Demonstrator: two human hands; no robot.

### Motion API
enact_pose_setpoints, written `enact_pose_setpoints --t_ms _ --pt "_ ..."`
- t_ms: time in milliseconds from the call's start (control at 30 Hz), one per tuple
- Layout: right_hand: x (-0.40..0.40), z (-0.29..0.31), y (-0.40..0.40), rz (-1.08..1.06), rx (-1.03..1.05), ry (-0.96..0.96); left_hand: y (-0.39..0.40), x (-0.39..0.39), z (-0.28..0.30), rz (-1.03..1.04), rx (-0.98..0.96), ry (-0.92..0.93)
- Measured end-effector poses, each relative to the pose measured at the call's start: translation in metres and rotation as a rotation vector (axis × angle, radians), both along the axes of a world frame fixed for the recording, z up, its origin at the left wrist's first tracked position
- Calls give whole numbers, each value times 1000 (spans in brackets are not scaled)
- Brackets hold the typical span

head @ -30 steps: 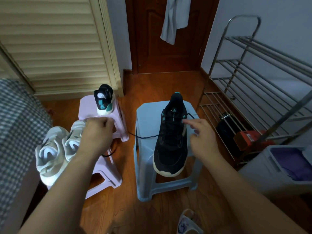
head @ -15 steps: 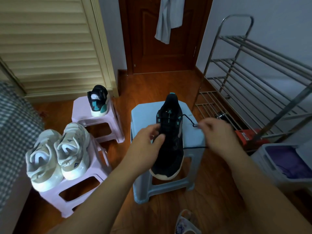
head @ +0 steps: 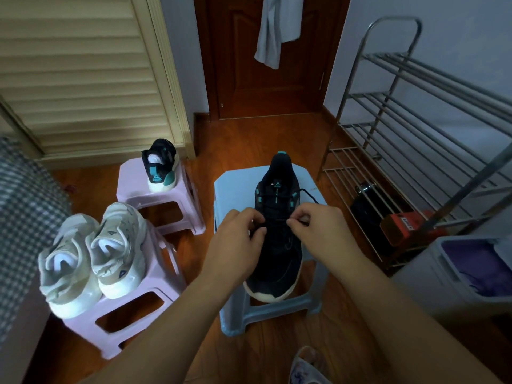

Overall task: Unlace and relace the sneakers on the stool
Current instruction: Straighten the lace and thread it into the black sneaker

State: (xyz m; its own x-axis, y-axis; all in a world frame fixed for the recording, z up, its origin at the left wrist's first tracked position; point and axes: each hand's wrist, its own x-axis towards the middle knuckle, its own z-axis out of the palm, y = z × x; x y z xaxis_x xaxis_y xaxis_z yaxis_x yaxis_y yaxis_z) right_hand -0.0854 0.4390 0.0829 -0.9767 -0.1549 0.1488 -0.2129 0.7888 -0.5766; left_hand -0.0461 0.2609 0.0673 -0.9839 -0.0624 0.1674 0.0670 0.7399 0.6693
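Both hands work at the laces: the right hand (head: pixel 315 228) pinches the thin black shoelace (head: pixel 310 194) beside the eyelets, and the left hand (head: pixel 235 239) curls its fingers on the lacing opposite. The black mesh sneaker with teal accents (head: pixel 278 245) lies lengthwise on the pale blue plastic stool (head: pixel 235 187), toe nearest. A pair of white sneakers (head: pixel 91 253) sits on a pink stool (head: pixel 133 322) to the left.

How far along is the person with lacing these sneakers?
Nothing looks finished. In hand: both the left hand and right hand pinch the lace over the black sneaker on the blue stool. Left: its mate and the white pair, untouched.
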Motion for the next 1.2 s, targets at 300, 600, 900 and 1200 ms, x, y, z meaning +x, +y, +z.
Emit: enact_pose_setpoints --t_ms 300,600,900,1200 --pt "-3 3 0 -76 138 45 7 -16 0 35 39 31" --pt "5 1 -16 -16 232 165 8 -24 4 -1 -37 29" --pt "4 -14 -26 -141 -84 93 2 -26 -1 25 28 9" --pt "17 -16 -36 -95 155 235 3 -27 -3 2 -74 88"
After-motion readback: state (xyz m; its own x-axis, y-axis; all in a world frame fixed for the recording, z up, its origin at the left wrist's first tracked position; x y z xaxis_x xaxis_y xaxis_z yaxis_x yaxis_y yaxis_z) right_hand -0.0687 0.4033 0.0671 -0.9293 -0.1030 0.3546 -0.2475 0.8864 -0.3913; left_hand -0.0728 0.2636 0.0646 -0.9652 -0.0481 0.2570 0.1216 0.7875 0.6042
